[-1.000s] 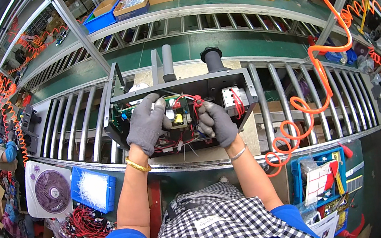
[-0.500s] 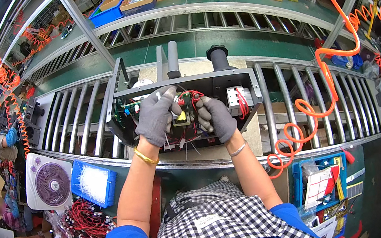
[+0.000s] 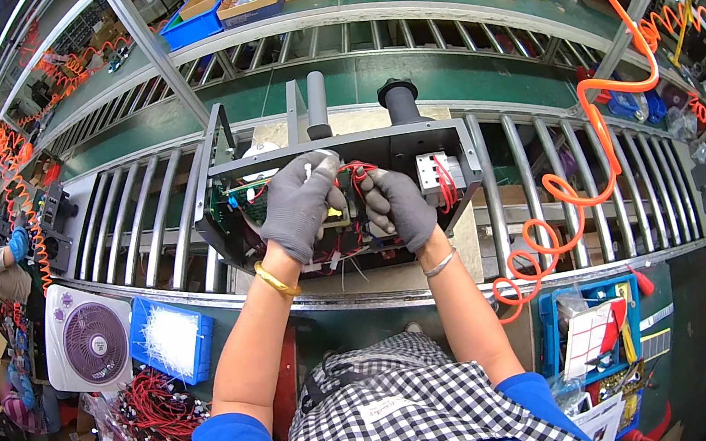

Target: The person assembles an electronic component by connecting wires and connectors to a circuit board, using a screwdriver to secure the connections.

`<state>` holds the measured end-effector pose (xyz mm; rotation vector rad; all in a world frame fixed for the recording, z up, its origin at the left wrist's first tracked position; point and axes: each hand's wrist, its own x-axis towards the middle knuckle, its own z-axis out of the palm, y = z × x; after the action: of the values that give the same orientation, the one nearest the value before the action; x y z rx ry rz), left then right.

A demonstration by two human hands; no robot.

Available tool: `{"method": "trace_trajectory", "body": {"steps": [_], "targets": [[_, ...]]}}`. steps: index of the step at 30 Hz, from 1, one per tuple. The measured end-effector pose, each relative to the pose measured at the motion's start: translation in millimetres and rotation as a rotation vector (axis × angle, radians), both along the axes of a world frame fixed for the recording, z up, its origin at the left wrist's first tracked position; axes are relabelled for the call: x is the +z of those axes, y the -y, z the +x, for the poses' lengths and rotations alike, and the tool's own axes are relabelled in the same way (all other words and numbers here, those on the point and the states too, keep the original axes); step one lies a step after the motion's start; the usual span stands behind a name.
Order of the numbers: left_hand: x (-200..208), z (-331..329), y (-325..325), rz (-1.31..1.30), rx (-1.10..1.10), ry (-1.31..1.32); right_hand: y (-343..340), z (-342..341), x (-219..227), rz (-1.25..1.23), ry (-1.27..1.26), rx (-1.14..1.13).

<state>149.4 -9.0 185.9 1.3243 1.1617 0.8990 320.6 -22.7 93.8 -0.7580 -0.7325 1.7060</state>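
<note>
An open dark metal casing [image 3: 417, 129] stands ahead of the person on a pale board [image 3: 464, 250], which lies on the roller conveyor [image 3: 490, 197]. Inside the casing are a green circuit board [image 3: 233, 217] at the left, a yellow component [image 3: 333, 213] near the middle, thin wires and a white block [image 3: 429, 174] at the right with red leads running down from it.

Both hands, in gray gloves, work within the casing. The left hand [image 3: 299, 206] has its fingers bent and pressed together, pinching a small white strip [image 3: 307, 170] whose end pokes out. The right hand [image 3: 400, 205] is just beside it, fingers curled against red wires [image 3: 358, 172]; I cannot tell whether they grip them.

On the near surface, left of the person, a blue tray [image 3: 205, 352] holds a heap of thin white strips [image 3: 170, 333]. A tangle of red wires with white ends [image 3: 160, 416] lies just below it, and a white-and-purple fan [image 3: 96, 343] is at its left.

To the right, a blue crate [image 3: 550, 328] contains papers and clear plastic. On the far surface, a blue bin [image 3: 187, 36] carries 1 cardboard box, and an open carton [image 3: 254, 16] beside it holds clear-bagged parts.
</note>
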Motion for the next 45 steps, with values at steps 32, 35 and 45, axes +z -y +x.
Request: {"method": "trace_trajectory", "body": {"steps": [32, 35, 45], "targets": [[70, 17, -72, 0.444, -0.786, -1.04, 9, 31, 72, 0.612, 1.428, -0.342], [77, 20, -70, 0.424, -0.804, -1.084, 9, 33, 70, 0.653, 1.438, -0.357], [75, 18, -72, 0.383, -0.829, -1.006, 8, 36, 63, 0.768, 1.395, -0.397]]}}
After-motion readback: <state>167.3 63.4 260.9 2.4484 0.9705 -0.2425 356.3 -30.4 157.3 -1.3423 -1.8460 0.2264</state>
